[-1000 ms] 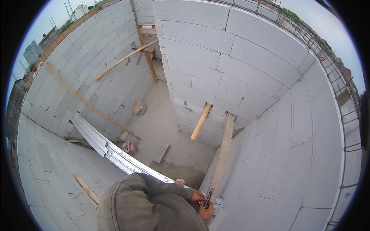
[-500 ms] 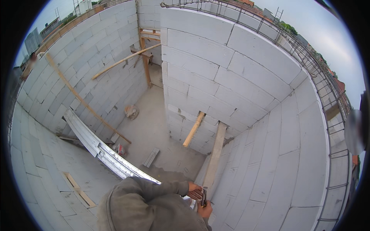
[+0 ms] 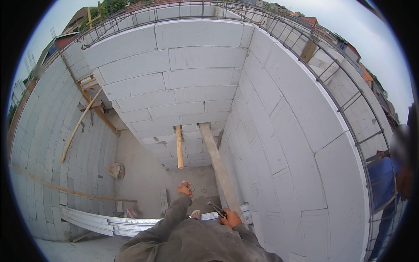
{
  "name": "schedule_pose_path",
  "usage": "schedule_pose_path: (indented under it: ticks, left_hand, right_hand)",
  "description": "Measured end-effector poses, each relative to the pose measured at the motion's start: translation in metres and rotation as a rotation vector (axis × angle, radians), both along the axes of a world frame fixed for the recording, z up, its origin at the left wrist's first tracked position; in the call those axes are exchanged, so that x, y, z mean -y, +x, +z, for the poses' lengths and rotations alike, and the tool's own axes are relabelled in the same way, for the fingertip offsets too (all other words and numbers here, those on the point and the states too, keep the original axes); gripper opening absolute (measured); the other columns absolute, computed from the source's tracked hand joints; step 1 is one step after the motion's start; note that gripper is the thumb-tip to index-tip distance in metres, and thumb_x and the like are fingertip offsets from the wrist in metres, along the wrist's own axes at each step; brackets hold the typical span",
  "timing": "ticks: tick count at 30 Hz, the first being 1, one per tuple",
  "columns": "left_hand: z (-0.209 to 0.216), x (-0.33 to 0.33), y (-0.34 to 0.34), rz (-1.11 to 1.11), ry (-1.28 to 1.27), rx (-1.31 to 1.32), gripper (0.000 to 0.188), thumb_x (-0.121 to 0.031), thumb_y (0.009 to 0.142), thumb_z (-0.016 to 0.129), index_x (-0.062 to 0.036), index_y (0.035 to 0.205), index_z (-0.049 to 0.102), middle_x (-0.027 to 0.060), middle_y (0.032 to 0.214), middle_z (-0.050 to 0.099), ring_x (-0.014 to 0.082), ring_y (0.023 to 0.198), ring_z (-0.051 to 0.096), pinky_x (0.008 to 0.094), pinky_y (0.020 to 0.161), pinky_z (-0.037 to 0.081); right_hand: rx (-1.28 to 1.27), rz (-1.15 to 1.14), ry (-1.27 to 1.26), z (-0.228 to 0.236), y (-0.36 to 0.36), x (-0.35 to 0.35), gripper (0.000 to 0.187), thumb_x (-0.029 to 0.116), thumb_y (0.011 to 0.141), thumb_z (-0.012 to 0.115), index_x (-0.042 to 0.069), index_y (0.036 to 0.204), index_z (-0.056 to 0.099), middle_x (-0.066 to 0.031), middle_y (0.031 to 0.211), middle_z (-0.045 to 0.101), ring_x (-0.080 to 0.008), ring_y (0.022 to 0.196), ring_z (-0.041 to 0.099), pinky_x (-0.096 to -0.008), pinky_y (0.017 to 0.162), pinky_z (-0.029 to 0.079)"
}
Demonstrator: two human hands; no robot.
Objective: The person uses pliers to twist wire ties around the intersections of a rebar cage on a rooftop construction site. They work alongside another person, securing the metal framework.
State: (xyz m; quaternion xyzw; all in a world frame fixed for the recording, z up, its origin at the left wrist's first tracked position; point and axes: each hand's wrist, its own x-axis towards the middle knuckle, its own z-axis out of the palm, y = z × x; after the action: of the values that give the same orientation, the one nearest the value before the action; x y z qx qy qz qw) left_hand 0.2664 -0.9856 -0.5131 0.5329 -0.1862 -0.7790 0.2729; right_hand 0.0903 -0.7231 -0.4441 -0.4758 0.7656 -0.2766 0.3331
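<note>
My right hand (image 3: 231,218) is closed around the handles of a pair of pliers (image 3: 217,210), whose dark jaws point up and to the left. Out ahead on the left, my left hand (image 3: 185,189) has its fingers drawn together over the floor far below; whatever they pinch is too small to make out. Just past the pliers a long grey board (image 3: 221,168) slopes down from a hole in the block wall (image 3: 192,94). Shiny metal channel lengths (image 3: 126,225) lie across beneath my arms, and part of my foot (image 3: 196,214) shows beside them.
A short round pole (image 3: 179,148) juts from the wall ahead. Steel rebar cages (image 3: 325,78) run along the wall tops. At the far right stands a person in blue (image 3: 380,179). Wooden poles (image 3: 80,126) lean at left; a sack (image 3: 116,170) sits on the floor below.
My hands have moved apart: the left reaches out ahead and leftward, the right keeps the pliers. My view has swung to the right, and a person in blue shows more at the right edge.
</note>
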Motion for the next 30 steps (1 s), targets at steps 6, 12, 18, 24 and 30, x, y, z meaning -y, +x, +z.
schedule_pose_path:
  ticks: [6,12,18,24,30]
  left_hand:
    - [-0.015,0.091,0.096,0.244,-0.776,0.688,0.047,-0.035,0.104,0.052,-0.0008,0.079,0.071,0.0079,0.063,0.061,0.0251,0.060,0.060,0.0432,0.062,0.049]
    - [0.033,0.064,0.041,-0.822,-0.907,0.792,0.046,-0.040,0.103,0.050,-0.0070,0.095,0.080,0.0180,0.086,0.075,0.0324,0.083,0.072,0.0426,0.084,0.055]
    - [-0.028,-0.060,-0.062,-1.406,-0.551,-0.300,0.038,-0.028,0.108,0.049,-0.0029,0.128,0.069,0.0202,0.114,0.072,0.0266,0.095,0.072,0.0397,0.082,0.062]
    - [0.063,-0.056,-0.073,-0.891,0.069,-0.551,0.036,-0.026,0.108,0.046,0.0008,0.119,0.068,0.0140,0.103,0.072,0.0266,0.090,0.072,0.0479,0.083,0.064]
    - [0.098,0.023,0.001,0.046,-0.033,-0.381,0.036,-0.028,0.110,0.043,-0.0014,0.117,0.067,0.0024,0.077,0.059,0.0198,0.067,0.063,0.0442,0.070,0.064]
  right_hand:
    - [-0.124,0.011,0.306,0.050,-0.002,-0.040,0.029,0.029,0.084,0.072,0.012,0.107,0.066,-0.0176,0.100,0.074,-0.0421,0.097,0.070,-0.0539,0.082,0.054]
    - [-0.334,-0.182,0.119,0.090,0.016,-0.057,0.025,0.021,0.079,0.074,0.008,0.099,0.066,-0.0183,0.091,0.071,-0.0429,0.086,0.068,-0.0524,0.074,0.053]
    - [-0.431,0.077,-0.422,0.132,0.065,0.021,0.023,0.014,0.077,0.076,0.006,0.094,0.064,-0.0130,0.085,0.067,-0.0373,0.080,0.066,-0.0473,0.069,0.051]
    - [-0.310,0.296,-0.564,0.126,0.075,0.045,0.024,0.013,0.076,0.079,0.006,0.095,0.066,-0.0122,0.084,0.066,-0.0341,0.078,0.067,-0.0444,0.067,0.052]
    - [-0.182,0.236,-0.472,0.116,0.079,0.047,0.029,0.013,0.074,0.080,0.005,0.097,0.065,-0.0146,0.082,0.067,-0.0358,0.073,0.066,-0.0415,0.066,0.054]
